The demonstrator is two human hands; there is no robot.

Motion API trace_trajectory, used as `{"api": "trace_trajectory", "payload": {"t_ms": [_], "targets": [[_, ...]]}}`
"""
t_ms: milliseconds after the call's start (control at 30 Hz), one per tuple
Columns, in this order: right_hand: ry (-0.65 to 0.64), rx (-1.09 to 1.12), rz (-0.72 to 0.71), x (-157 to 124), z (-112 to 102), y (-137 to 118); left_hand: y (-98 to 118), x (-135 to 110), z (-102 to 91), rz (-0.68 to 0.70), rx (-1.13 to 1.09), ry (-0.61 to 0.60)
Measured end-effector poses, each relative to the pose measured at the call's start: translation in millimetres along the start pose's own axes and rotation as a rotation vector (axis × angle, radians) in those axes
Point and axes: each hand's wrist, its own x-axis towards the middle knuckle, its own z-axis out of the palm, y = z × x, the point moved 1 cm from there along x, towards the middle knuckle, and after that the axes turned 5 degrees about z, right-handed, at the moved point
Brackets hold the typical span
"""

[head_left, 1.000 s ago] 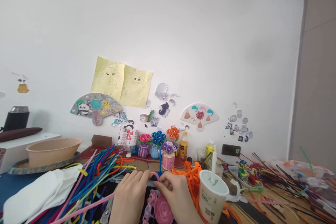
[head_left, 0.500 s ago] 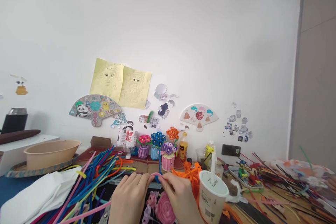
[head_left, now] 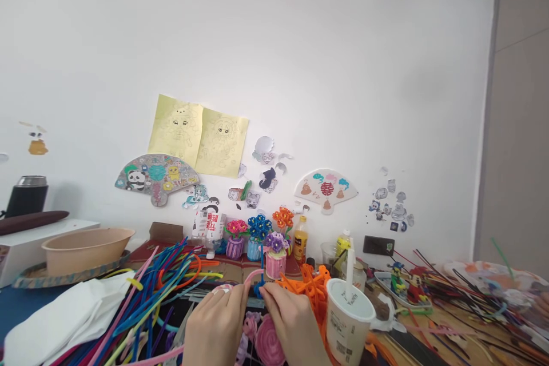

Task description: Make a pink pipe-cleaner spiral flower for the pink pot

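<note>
My left hand (head_left: 214, 326) and my right hand (head_left: 291, 323) meet low in the middle of the view, both pinched on a pink pipe cleaner (head_left: 253, 275) that sticks up between the fingertips. Just below the hands lies a pink spiral coil (head_left: 269, 343) of pipe cleaner with small pink pieces beside it. A thin blue stem (head_left: 261, 274) stands right behind the fingertips. The wrists run off the bottom edge.
A heap of coloured pipe cleaners (head_left: 150, 291) lies to the left, orange ones (head_left: 311, 286) to the right. A paper cup with a straw (head_left: 346, 320) stands by my right hand. Small flower pots (head_left: 257, 240) line the wall; a beige basin (head_left: 86, 249) sits far left.
The pink pipe cleaner's arch between my fingertips has opened into a raised end. Both hands have shifted slightly to the right.
</note>
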Motion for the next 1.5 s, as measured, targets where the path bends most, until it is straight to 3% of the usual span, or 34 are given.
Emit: {"api": "trace_trajectory", "payload": {"t_ms": [267, 733, 1000, 1100, 1300, 1500], "targets": [[0.088, -0.023, 0.081, -2, -2, 5, 1, 0, -0.2, -0.022, -0.033, -0.043], [0.111, -0.268, -0.209, -4, -5, 2, 6, -3, 5.8, 0.027, -0.008, -0.062], [0.148, -0.102, -0.104, -5, -2, 1, 3, -3, 0.4, -0.061, 0.032, -0.044], [0.089, 0.126, 0.078, -4, -2, 3, 1, -5, 0.4, -0.044, 0.022, 0.025], [-0.172, 0.772, 0.709, 1, -7, 19, -3, -1, -1.0, 0.027, -0.014, 0.068], [-0.532, 1.279, 0.947, -2, -13, 32, -2, 17, -11.4, 0.159, -0.231, 0.094]]}}
